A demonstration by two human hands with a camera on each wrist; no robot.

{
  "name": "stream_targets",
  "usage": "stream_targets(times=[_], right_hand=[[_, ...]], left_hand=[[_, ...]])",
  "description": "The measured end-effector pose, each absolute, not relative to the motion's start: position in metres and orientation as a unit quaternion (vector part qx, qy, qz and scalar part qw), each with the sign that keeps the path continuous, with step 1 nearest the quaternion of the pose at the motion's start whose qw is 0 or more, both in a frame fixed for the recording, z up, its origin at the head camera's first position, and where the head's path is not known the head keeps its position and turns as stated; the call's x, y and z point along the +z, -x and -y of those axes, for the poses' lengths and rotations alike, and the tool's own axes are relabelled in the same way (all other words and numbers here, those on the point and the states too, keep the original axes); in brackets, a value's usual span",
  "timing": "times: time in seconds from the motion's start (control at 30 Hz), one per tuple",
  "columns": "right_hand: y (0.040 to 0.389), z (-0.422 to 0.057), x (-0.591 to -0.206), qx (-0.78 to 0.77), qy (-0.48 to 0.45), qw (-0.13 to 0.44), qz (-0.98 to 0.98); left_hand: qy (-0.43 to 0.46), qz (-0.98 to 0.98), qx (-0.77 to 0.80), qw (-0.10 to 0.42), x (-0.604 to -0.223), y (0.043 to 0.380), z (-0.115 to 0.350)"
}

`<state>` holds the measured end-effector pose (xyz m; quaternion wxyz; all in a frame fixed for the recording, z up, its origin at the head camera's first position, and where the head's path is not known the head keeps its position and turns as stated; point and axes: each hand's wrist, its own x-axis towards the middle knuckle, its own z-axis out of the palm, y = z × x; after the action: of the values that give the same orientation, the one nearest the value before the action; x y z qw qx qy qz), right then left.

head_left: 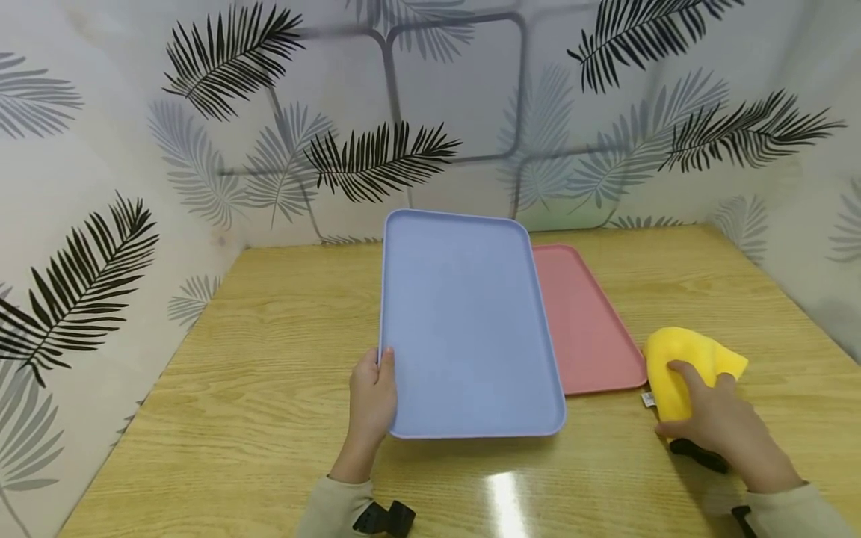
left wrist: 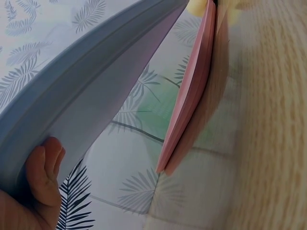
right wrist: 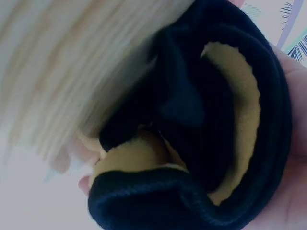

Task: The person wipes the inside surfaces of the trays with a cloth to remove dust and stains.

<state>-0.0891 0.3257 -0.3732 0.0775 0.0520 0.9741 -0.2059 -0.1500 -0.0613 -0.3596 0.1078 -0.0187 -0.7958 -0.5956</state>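
A blue tray (head_left: 467,321) has its edge gripped by left fingers (left wrist: 42,178), yellow cloth (head_left: 682,345) clasped beneath right fingers (head_left: 689,376).

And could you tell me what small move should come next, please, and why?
Perhaps the right hand should bring the yellow item toward the blue tray: it grips that item, and the left hand holds the tray raised off the table.

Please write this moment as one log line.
left hand: holds blue tray; right hand: grips yellow fabric item; pink tray: on table
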Motion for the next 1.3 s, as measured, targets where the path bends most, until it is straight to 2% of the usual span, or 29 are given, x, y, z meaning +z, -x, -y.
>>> stream_targets(times=[0.1,0.43,0.73,0.83,1.07,1.3], right_hand=[[0.09,-0.326,-0.374,-0.202,-0.044,0.07,-0.976],[0.093,-0.331,-0.382,-0.176,0.034,-0.025,-0.984],[0.092,-0.339,-0.381,-0.181,0.031,-0.066,-0.981],[0.09,-0.339,-0.375,-0.187,0.008,-0.091,-0.978],[0.094,-0.317,-0.348,-0.206,-0.004,-0.211,-0.955],[0.106,-0.283,-0.321,-0.248,-0.001,-0.248,-0.937]], left_hand=[[0.02,0.79,-0.602,0.11,-0.36,0.15,0.062],[0.025,0.785,-0.608,0.113,-0.361,0.15,0.062],[0.019,0.783,-0.611,0.115,-0.359,0.149,0.061],[0.021,0.783,-0.611,0.117,-0.359,0.148,0.061],[0.016,0.78,-0.616,0.111,-0.357,0.147,0.061],[0.018,0.775,-0.621,0.111,-0.358,0.145,0.058]])
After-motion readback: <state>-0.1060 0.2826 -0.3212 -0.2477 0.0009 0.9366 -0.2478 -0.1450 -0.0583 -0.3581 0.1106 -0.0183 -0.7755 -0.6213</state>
